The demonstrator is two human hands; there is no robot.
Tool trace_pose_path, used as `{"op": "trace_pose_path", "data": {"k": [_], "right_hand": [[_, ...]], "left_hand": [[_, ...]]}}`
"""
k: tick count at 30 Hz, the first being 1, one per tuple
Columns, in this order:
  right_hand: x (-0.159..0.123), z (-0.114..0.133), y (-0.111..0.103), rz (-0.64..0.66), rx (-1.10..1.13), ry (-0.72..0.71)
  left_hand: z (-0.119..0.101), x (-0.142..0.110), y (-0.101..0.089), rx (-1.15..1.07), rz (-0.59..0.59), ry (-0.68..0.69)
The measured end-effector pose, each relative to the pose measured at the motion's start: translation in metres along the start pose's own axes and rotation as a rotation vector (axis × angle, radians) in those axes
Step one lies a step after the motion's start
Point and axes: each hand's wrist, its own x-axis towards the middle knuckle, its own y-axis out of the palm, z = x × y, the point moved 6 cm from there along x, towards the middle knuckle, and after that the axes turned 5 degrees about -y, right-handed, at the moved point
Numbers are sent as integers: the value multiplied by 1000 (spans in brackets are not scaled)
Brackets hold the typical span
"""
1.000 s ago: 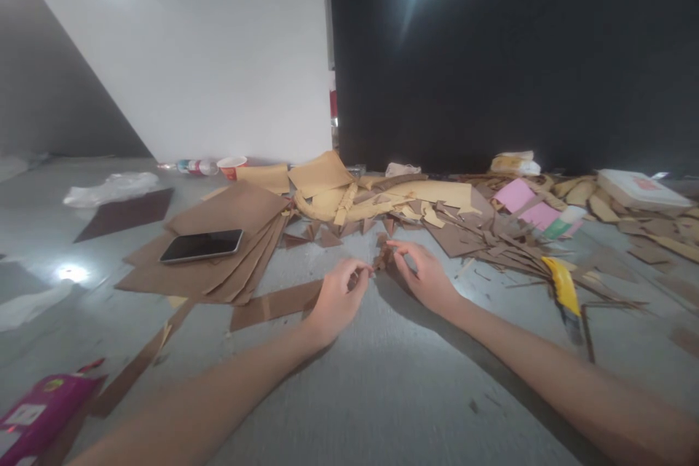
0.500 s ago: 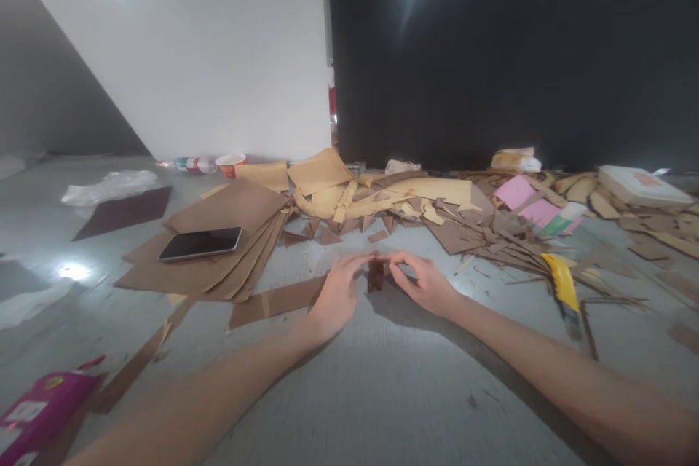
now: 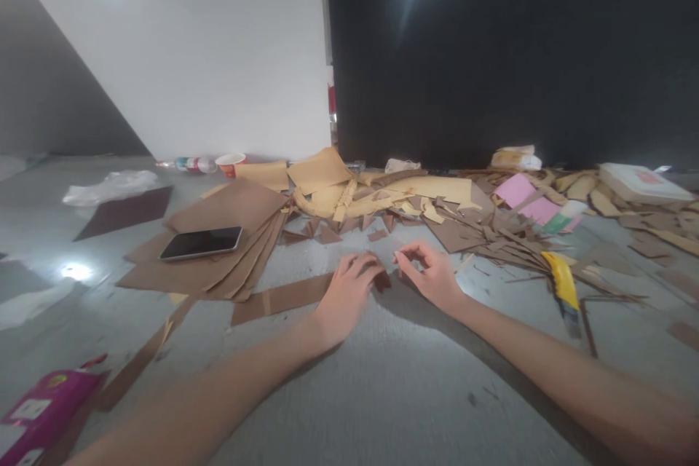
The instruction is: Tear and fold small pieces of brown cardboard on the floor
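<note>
Near the middle of the grey surface, my left hand (image 3: 350,290) curls its fingers over a small dark brown piece (image 3: 382,281), which looks like folded cardboard. Most of that piece is hidden behind the fingers. A short gap to the right separates it from my right hand (image 3: 431,275), whose thumb and forefinger are pinched together. Whatever lies between those two fingertips is too small to make out. A brown cardboard strip (image 3: 284,298) reaches from the left up to my left hand. Small cardboard triangles (image 3: 330,234) lie just beyond both hands.
A phone (image 3: 202,243) rests on stacked brown sheets (image 3: 158,275) at left. Cardboard scraps (image 3: 491,237) pile up along the back and right. The yellow utility knife (image 3: 562,282) lies right of my right hand. A purple packet (image 3: 49,408) is at lower left.
My right hand has moved slightly right, away from the brown piece. My left fingers have curled down over that piece, which stood upright between both hands before and now appears tilted.
</note>
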Motion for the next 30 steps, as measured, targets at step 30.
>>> {"op": "trace_pose_path", "data": {"k": [30], "right_hand": [[-5, 10, 9, -67, 339, 61]], "left_hand": [[6, 2, -20, -311, -70, -177]]}}
